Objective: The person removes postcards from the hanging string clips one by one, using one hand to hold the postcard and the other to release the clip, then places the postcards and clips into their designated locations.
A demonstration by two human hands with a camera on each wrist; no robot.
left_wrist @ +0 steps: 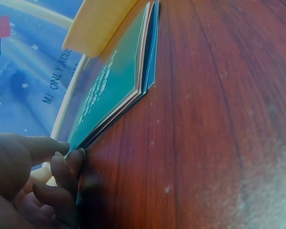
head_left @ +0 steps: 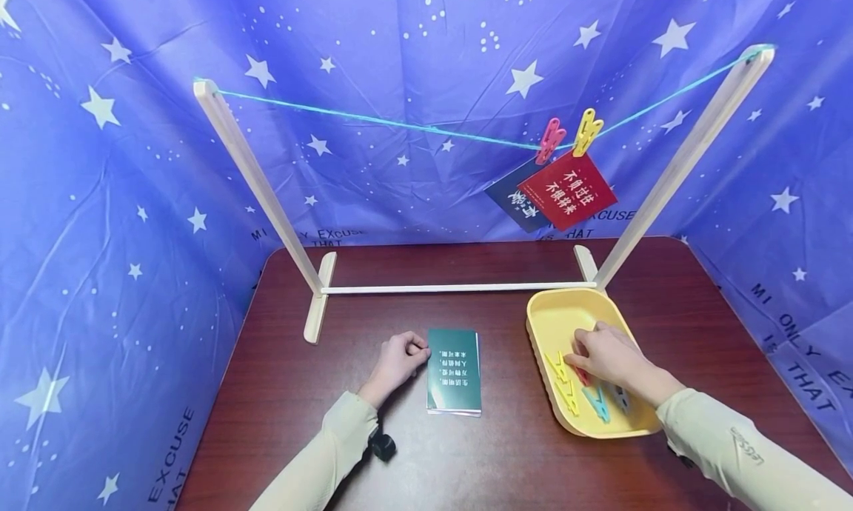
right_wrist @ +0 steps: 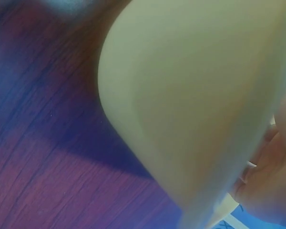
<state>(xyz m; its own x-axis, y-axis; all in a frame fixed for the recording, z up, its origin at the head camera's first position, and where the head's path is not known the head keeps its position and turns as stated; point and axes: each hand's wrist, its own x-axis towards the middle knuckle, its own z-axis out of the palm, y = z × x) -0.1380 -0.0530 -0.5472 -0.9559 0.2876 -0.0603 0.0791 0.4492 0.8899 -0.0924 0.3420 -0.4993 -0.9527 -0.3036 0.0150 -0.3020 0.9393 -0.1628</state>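
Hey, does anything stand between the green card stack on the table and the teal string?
Only the low pale crossbar runs between the card stack and the teal string. Nothing visible blocks the string's left stretch; the red card and blue card hang farther right.

Head view from high up, facing forward and down, wrist views low and close, yellow tray (head_left: 566,312) in all

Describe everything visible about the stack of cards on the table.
The card stack looks like glossy printed card; its top card is dark green, with white characters upside down in the head view. Other cards, one blue, show at its slightly uneven edges. It lies flat on the reddish-brown table, left of the yellow tray. The left hand's fingertips touch its far-left corner area.
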